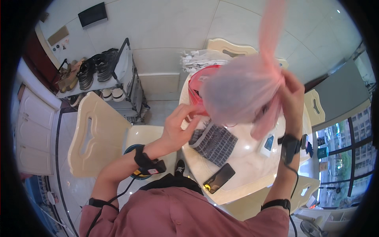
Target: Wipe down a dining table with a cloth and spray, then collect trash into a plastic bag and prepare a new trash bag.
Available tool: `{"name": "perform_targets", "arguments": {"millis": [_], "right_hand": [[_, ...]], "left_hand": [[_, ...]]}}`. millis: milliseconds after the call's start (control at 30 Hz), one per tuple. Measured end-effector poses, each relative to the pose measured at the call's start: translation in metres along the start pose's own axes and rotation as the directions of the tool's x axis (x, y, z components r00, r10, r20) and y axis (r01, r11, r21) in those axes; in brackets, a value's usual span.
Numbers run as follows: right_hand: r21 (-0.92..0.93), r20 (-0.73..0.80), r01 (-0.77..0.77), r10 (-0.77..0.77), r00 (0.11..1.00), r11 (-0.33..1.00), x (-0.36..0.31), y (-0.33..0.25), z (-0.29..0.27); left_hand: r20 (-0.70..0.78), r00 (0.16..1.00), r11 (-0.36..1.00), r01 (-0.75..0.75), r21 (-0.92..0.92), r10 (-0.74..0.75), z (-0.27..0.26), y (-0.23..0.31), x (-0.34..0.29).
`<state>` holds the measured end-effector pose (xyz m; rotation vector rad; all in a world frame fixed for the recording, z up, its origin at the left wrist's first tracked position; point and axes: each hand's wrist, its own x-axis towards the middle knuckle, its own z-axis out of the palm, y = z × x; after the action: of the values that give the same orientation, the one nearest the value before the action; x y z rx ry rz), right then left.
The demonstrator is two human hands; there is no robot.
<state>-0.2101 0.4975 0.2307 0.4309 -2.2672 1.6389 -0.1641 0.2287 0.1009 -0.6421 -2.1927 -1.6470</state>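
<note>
A pale pink plastic bag [233, 91], full and rounded, hangs above the table with its gathered neck in my right hand [292, 93]. A long strip of the bag rises from the neck, and a loose end droops below. Something dark shows faintly through the film. My left hand [177, 128] is at the table's left edge, its fingers closed on the edge of a red plastic bag [194, 89]. The hanging bag hides much of the red one. Just below them lies a folded dark grey patterned cloth [216, 144].
On the cream table [248, 177] lie a black phone [219, 178] and a white-and-blue pack [268, 144]. White plastic bags [203, 59] sit at the far edge. Cream chairs stand around, one at left [96, 134]. A shoe rack [122, 83] is further left.
</note>
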Motion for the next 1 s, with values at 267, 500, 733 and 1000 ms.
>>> {"name": "perform_targets", "arguments": {"millis": [267, 500, 733, 1000], "right_hand": [[-0.424, 0.3, -0.109, 0.253, 0.92, 0.899, -0.125, 0.055, 0.054], [-0.501, 0.05, -0.158, 0.21, 0.976, 0.851, -0.162, 0.055, 0.028], [-0.559, -0.029, -0.124, 0.13, 0.991, 0.82, -0.205, 0.101, 0.011], [-0.601, -0.115, -0.15, 0.101, 0.988, 0.785, -0.211, 0.086, 0.036]], "left_hand": [[0.165, 0.953, 0.96, -0.269, 0.077, 0.254, 0.064, -0.022, -0.02], [0.306, 0.891, 0.898, -0.401, 0.182, 0.336, 0.062, -0.045, -0.034], [0.398, 0.906, 0.958, -0.227, 0.175, 0.142, 0.045, -0.081, -0.029], [0.713, 0.695, 0.946, -0.286, 0.15, 0.097, 0.091, -0.048, -0.02]]}}
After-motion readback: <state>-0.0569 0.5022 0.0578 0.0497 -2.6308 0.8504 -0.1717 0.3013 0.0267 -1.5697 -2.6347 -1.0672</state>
